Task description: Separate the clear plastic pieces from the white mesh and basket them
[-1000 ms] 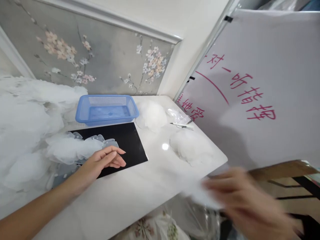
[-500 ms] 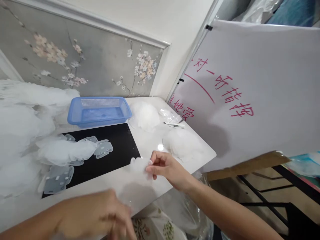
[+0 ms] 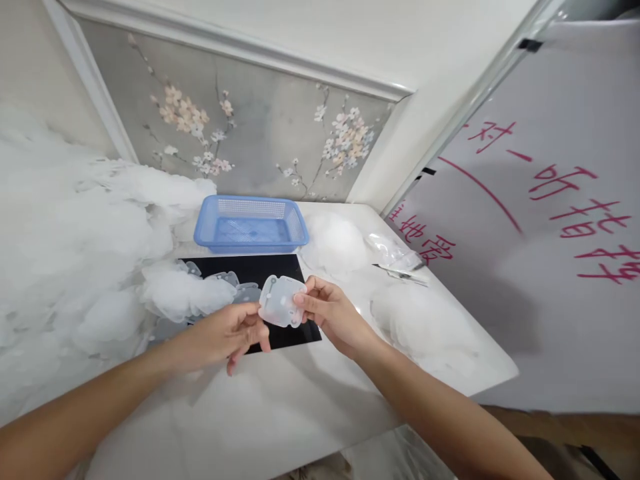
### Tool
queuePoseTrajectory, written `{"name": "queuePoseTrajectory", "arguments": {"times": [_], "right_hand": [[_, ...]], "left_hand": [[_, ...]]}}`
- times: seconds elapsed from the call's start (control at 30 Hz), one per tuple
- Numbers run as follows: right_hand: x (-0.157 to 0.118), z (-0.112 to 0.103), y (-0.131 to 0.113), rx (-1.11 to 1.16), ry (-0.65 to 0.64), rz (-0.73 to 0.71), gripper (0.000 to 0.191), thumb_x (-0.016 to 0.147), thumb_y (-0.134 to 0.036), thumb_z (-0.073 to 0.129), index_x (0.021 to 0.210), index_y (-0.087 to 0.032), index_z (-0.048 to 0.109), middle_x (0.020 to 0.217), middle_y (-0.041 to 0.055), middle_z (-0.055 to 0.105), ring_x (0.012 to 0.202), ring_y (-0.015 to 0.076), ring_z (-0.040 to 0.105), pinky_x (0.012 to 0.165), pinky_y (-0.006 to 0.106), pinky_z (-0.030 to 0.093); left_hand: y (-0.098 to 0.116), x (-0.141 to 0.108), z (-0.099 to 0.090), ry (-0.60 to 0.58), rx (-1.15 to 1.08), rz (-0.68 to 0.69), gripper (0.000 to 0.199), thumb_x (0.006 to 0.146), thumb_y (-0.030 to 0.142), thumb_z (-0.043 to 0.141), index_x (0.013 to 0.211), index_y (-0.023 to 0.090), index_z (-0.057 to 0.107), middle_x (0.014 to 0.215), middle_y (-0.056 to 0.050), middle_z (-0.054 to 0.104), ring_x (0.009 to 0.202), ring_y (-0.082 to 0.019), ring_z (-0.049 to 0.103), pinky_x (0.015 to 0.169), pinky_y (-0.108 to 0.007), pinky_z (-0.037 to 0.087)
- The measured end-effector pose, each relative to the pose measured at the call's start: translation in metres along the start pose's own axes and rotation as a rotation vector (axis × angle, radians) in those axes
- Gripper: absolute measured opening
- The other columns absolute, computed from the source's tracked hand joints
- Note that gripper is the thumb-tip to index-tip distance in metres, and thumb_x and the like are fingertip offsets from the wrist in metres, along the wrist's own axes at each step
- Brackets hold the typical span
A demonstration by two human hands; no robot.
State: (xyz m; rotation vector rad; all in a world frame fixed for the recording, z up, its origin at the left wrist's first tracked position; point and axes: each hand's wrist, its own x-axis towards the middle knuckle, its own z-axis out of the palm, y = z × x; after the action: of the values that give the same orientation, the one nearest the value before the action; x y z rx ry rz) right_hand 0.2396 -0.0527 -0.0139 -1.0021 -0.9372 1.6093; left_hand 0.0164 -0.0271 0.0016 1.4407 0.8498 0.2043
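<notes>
Pinching translucent pc [image 3: 280,303] btwn thumb & fingers of R hand [image 3: 337,319], at pc's 3 o'clock edge. Holding it over blk mat [image 3: 260,268], w/ blue basket [image 3: 253,248] approx 11 o'clock. Holding L hand [image 3: 220,333] at 9 o'clock edge, fingers part-curled; can't tell if gripping.

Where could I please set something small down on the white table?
The widest bare patch of the white table lies between the black sheet, the near edge and the two forearms. Translucent pieces crowd the sheet's left. The table's left is crowded by the white heap, the right by two white piles and a plastic bag.
</notes>
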Motion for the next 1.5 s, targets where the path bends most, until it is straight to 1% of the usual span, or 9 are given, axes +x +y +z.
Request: {"name": "queuePoseTrajectory", "arguments": {"times": [0.17, 0.33, 0.67, 0.83, 0.93, 1.0, 1.1, 1.27, 1.5], "right_hand": [[0.026, -0.001, 0.009, -0.084, -0.051, -0.053, 0.040, 0.066, -0.045, 0.089, 0.072, -0.019, 0.059, 0.061, -0.0033, 0.065, 0.057, 0.0107, 0.059, 0.060, 0.025, 0.044], [0.046, -0.002, 0.015, -0.041, -0.100, -0.084, 0.046, 0.085, -0.065, 0.065, 0.084, -0.019, 0.066, 0.066, 0.0002, 0.066, 0.061, 0.0140, 0.063, 0.061, 0.028, 0.048], [0.048, -0.018, 0.030, -0.332, -0.159, -0.334, 0.036, 0.097, -0.033, 0.053, 0.134, -0.031, 0.056, 0.107, 0.0033, 0.069, 0.079, 0.0149, 0.066, 0.076, 0.034, 0.055], [0.044, -0.015, 0.030, -0.596, -0.083, -0.440, 0.006, 0.088, -0.030, 0.069, 0.091, -0.026, 0.073, 0.118, 0.0075, 0.058, 0.110, 0.0228, 0.059, 0.096, 0.040, 0.048], [0.047, -0.014, 0.030, -0.418, -0.006, -0.295, 0.025, 0.084, -0.041, 0.074, 0.074, -0.022, 0.062, 0.114, 0.0069, 0.061, 0.109, 0.0242, 0.060, 0.098, 0.042, 0.047], [0.050, -0.014, 0.031, -0.143, 0.012, -0.108, 0.032, 0.080, -0.047, 0.076, 0.076, -0.023, 0.056, 0.096, 0.0033, 0.066, 0.094, 0.0222, 0.066, 0.088, 0.040, 0.052], [0.056, -0.016, 0.030, 0.179, 0.041, 0.063, 0.039, 0.069, -0.042, 0.086, 0.088, -0.024, 0.056, 0.085, -0.0008, 0.067, 0.085, 0.0209, 0.070, 0.083, 0.037, 0.054], [0.059, -0.019, 0.028, 0.342, 0.038, 0.131, 0.040, 0.064, -0.032, 0.089, 0.093, -0.021, 0.063, 0.084, -0.0010, 0.069, 0.076, 0.0159, 0.068, 0.081, 0.034, 0.057], [0.060, -0.023, 0.031, 0.345, 0.024, 0.136, 0.040, 0.074, -0.049, 0.082, 0.097, -0.021, 0.065, 0.088, 0.0021, 0.070, 0.081, 0.0185, 0.069, 0.079, 0.034, 0.058]], "left_hand": [[-0.005, 0.010, -0.002, 0.128, -0.077, -0.005, 0.045, 0.084, 0.061, 0.060, 0.089, 0.016, 0.065, 0.080, -0.007, 0.076, 0.043, -0.008, 0.050, 0.049, -0.026, 0.048], [-0.010, 0.014, -0.010, 0.193, -0.091, -0.036, 0.037, 0.086, 0.050, 0.064, 0.099, 0.016, 0.068, 0.085, -0.007, 0.079, 0.048, -0.010, 0.060, 0.061, -0.028, 0.052], [-0.021, 0.023, -0.019, 0.197, -0.093, -0.141, 0.033, 0.089, 0.045, 0.062, 0.105, 0.017, 0.069, 0.065, -0.001, 0.072, 0.057, -0.016, 0.066, 0.065, -0.031, 0.054], [-0.016, 0.021, -0.020, 0.197, 0.033, -0.111, 0.021, 0.088, 0.040, 0.063, 0.096, 0.023, 0.070, 0.058, 0.004, 0.065, 0.061, -0.019, 0.066, 0.067, -0.031, 0.052], [-0.015, 0.019, -0.026, 0.398, 0.373, 0.046, 0.018, 0.089, 0.040, 0.059, 0.086, 0.026, 0.071, 0.071, 0.000, 0.070, 0.066, -0.021, 0.065, 0.067, -0.033, 0.051], [-0.019, 0.019, -0.031, 0.530, 0.633, 0.222, 0.021, 0.091, 0.039, 0.057, 0.093, 0.026, 0.073, 0.095, -0.005, 0.075, 0.090, -0.027, 0.067, 0.084, -0.039, 0.050], [-0.029, 0.021, -0.037, 0.546, 0.864, 0.303, 0.031, 0.089, 0.044, 0.063, 0.111, 0.024, 0.071, 0.126, -0.013, 0.070, 0.120, -0.037, 0.058, 0.104, -0.051, 0.039], [-0.038, 0.024, -0.038, 0.469, 0.940, 0.250, 0.054, 0.077, 0.052, 0.077, 0.122, 0.024, 0.067, 0.139, -0.015, 0.064, 0.127, -0.043, 0.054, 0.105, -0.056, 0.037], [-0.034, 0.025, -0.035, 0.510, 0.815, 0.254, 0.030, 0.075, 0.046, 0.077, 0.099, 0.028, 0.069, 0.124, -0.009, 0.070, 0.118, -0.038, 0.058, 0.105, -0.053, 0.036]]}}
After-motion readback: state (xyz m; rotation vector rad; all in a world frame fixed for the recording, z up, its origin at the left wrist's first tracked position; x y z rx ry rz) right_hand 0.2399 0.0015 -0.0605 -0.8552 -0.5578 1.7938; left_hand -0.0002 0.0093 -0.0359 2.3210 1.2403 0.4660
